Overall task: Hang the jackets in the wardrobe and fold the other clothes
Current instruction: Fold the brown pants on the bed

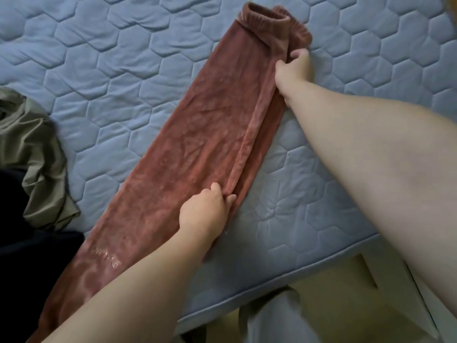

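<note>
**Trousers laid long, lengthwise fold being set**

While the rust-red velour trousers [197, 134] lie stretched diagonally across the blue quilted bed [99, 70], both hands work the same long edge. The right hand [294, 68] is closed in a pinch grip on the fabric just below the ribbed waistband [267, 23]. The left hand [205, 211] has its fingers curled over the folded edge further down the leg, its grip clamped on the cloth. One leg appears to lie on the other, so the step in hand looks like the folding part of the task: squaring the doubled legs.

Next, I judge, the edges need tugging flush, then the length brought over crosswise, hem toward waistband. An olive garment [37, 149] and something dark [29, 243] wait crumpled at the left, touching the trousers' lower part.
</note>
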The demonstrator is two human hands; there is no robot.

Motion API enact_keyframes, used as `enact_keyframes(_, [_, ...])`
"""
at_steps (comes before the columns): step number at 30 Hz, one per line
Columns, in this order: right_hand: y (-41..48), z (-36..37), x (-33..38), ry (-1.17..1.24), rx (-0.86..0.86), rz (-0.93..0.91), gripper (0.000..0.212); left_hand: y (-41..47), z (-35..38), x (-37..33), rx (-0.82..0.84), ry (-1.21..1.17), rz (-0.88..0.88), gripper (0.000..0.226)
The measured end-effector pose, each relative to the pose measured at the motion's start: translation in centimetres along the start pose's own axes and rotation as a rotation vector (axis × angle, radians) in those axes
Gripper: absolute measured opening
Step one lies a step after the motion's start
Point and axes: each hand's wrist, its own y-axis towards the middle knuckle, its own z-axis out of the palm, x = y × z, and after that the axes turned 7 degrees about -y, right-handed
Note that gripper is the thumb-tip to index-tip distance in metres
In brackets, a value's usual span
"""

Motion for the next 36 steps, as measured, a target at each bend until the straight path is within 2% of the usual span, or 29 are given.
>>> enact_keyframes(3, [1.7, -0.1, 1.3, -0.182, 0.033, -0.152, 0.050, 0.2, 0.1, 0.0, 0.019, 0.014, 0.019, 0.037])
enact_keyframes(8, [3.3, -0.5, 2.7, -0.294, 0.057, -0.294, 0.062, 1.3, -0.1, -0.2, 0.059, 0.044, 0.022, 0.030])
enact_keyframes(10, [4.2, -0.8, 3.3, -0.361, 0.085, -0.328, 0.058, 1.6, -0.2, -0.3, 0.082, 0.063, 0.024, 0.026])
enact_keyframes(14, [5.3, -1.5, 4.1, -0.483, 0.174, -0.328, 0.034, 1.8, -0.4, -0.6, 0.094, 0.071, 0.010, 0.010])
enact_keyframes(16, [5.4, -2.0, 4.6, -0.389, 0.192, -0.281, 0.023, 1.8, -0.7, -1.0, 0.107, 0.079, 0.008, 0.010])
enact_keyframes(19, [6.3, -2.9, 5.3, -0.050, 0.222, -0.079, 0.015, 1.8, -1.1, -1.7, 0.111, 0.131, 0.046, 0.012])
enact_keyframes(23, [7.6, -4.8, 4.3, 0.511, 0.260, 0.222, 0.044, 1.6, -0.8, -2.7, 0.121, 0.215, 0.119, 0.014])
enact_keyframes(25, [7.7, -5.0, 3.2, 0.624, 0.289, 0.301, 0.052, 1.5, -0.2, -3.1, 0.129, 0.194, 0.124, 0.013])
enact_keyframes(28, [7.6, -4.4, 1.5, 0.478, 0.340, 0.266, 0.038, 1.5, 0.8, -3.1, 0.125, 0.119, 0.058, 0.013])
enact_keyframes(32, [8.2, -3.2, 0.2, 0.201, 0.260, 0.001, 0.021, 1.6, 2.1, -2.0, 0.069, 0.053, 0.021, 0.015])
enact_keyframes(34, [8.8, -2.9, -0.3, -0.009, 0.170, -0.106, 0.029, 1.4, 2.4, -1.8, 0.078, 0.053, 0.070, 0.015])
enact_keyframes(36, [9.3, -3.0, -0.2, 0.028, 0.119, -0.112, 0.029, 1.0, 2.2, -2.0, 0.100, 0.065, 0.135, 0.016])
